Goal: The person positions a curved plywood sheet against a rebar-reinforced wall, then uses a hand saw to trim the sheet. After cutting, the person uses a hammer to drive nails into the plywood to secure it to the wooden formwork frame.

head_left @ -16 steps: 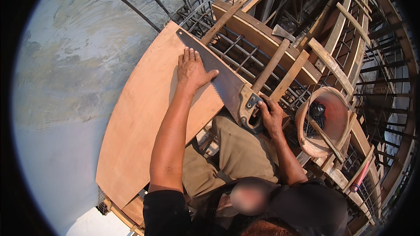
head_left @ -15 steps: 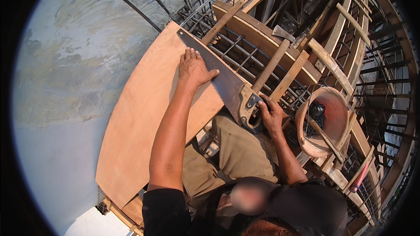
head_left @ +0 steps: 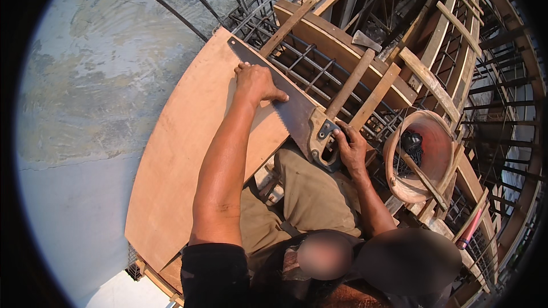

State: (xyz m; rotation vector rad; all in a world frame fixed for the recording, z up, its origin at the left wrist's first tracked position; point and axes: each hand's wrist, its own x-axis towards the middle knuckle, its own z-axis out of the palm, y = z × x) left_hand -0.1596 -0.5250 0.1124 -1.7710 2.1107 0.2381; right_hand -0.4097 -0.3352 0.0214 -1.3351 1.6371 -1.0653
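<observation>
A handsaw (head_left: 294, 105) with a dark blade and a wood-and-black handle lies slantwise along the right edge of a curved plywood panel (head_left: 182, 131). Its toothed edge faces left, over the wood. My left hand (head_left: 255, 84) rests on the panel beside the blade; the thumb is apart and touches the metal, the fingers are bent on the plywood. At the handle, my right hand (head_left: 353, 147) has its thumb against the grip and the fingers curled round its far side, partly hidden. A hammer (head_left: 354, 80) leans just beyond the handle.
A worn bucket (head_left: 419, 157) with dark wire-like bits inside stands to the right. Rebar (head_left: 319, 71) and wooden formwork (head_left: 342, 40) run behind the panel, with bars sticking up at the far left. A grey concrete surface (head_left: 85, 108) spreads leftward. A pink-red tube (head_left: 468, 234) lies at right.
My left hand's fingers have drawn in from lying flat to being bent, with the thumb still on the blade. The saw and my right hand keep nearly the same place.
</observation>
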